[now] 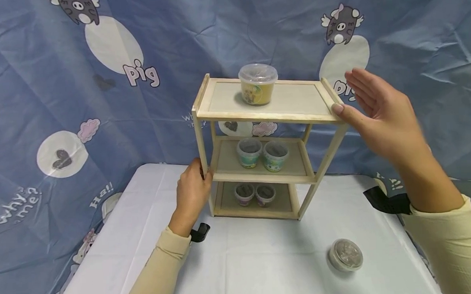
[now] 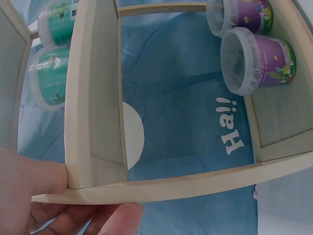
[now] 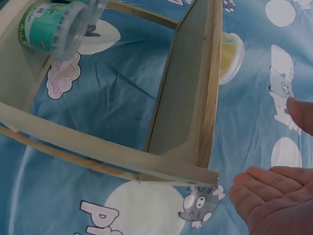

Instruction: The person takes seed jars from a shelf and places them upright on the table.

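While the left hand (image 1: 193,187) clasps the rack (image 1: 264,177) — right hand (image 1: 388,115) free, straight-fingered — the backdrop (image 1: 231,30) reads "pig".

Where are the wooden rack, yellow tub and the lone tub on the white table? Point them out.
Wooden rack (image 1: 264,179), head view, front rail of its middle shelf.
Yellow tub (image 1: 257,90), head view, its front side.
Lone tub (image 1: 348,254), head view, its top.

Matt wood, glossy plastic, creased cloth
The rack (image 1: 296,98) looks like smooth wood, the yellow tub (image 1: 258,89) shiny clear plastic, the blue backdrop (image 1: 231,39) wrinkled fabric.
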Tool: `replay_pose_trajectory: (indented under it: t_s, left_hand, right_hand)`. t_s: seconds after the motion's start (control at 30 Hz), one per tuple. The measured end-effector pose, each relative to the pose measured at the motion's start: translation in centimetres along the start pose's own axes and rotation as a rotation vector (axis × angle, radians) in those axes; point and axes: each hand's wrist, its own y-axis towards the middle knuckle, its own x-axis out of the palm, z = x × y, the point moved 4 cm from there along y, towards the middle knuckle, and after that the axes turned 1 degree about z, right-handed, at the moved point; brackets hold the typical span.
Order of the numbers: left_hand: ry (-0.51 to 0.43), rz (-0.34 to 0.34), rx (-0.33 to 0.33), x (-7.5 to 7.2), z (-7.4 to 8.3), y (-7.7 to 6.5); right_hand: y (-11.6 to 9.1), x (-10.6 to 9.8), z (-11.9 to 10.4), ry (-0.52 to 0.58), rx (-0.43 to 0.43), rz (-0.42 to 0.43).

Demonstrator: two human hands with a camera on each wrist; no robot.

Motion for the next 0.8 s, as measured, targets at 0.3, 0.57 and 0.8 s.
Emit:
replay_pose_trajectory:
  t_s: [0.3,0.57,0.8]
  left_hand:
    - [-0.009,-0.011,-0.016,0.0,0.2,-0.1]
    - [-0.003,-0.014,-0.025,0.1,0.1,-0.4]
    - [-0.005,0.001,-0.011,0.0,0.3,-0.4]
  right_hand:
    - [3.0,1.5,-1.0,0.044,0.021,-0.050]
    - [5.3,4.3,-1.5,0.012,0.018,-0.124]
    - [7.6,6.7,-1.9,0.016,0.049,-0.165]
